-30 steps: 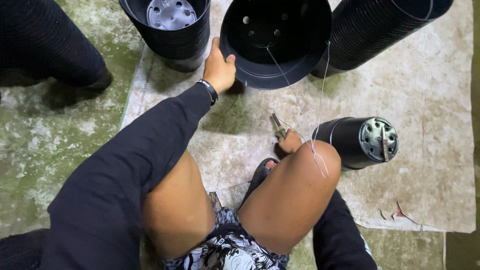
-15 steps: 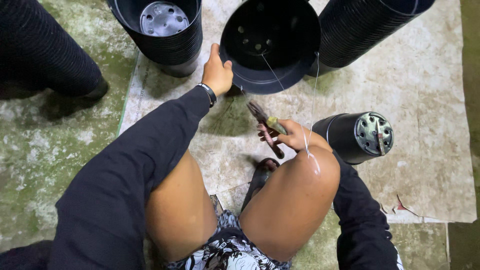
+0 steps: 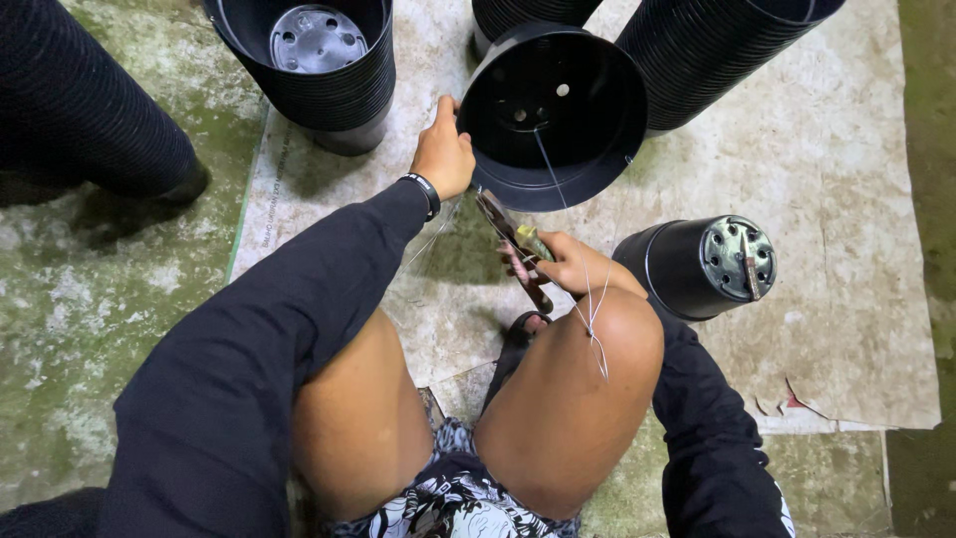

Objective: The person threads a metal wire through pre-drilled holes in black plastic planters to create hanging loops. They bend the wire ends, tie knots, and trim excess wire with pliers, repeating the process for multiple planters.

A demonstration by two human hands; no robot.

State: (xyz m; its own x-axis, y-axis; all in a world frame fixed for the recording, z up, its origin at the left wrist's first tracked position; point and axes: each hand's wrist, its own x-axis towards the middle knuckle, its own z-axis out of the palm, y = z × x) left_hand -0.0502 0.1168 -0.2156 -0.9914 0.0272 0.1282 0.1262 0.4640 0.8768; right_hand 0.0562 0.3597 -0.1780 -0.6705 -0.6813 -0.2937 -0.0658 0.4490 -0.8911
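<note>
Fingers of the left hand (image 3: 443,154) curl over the rim of a black pot (image 3: 554,115) that lies tipped on its side, mouth toward the camera, on a pale mat (image 3: 846,299). Right hand (image 3: 573,264) is closed around pliers (image 3: 513,249) just below that rim. Thin wire (image 3: 588,299) trails from the pot across the right knee. Pot stacks (image 3: 319,70) stand nearby.

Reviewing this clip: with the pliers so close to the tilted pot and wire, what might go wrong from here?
1. The thin wire runs from the tilted pot down across the knee; a pull might snag or scratch bare skin.
2. The left hand grips only the pot's rim, so it may roll or slip.
3. The pliers in the right hand point toward the left hand; a slip might nick it.
</note>
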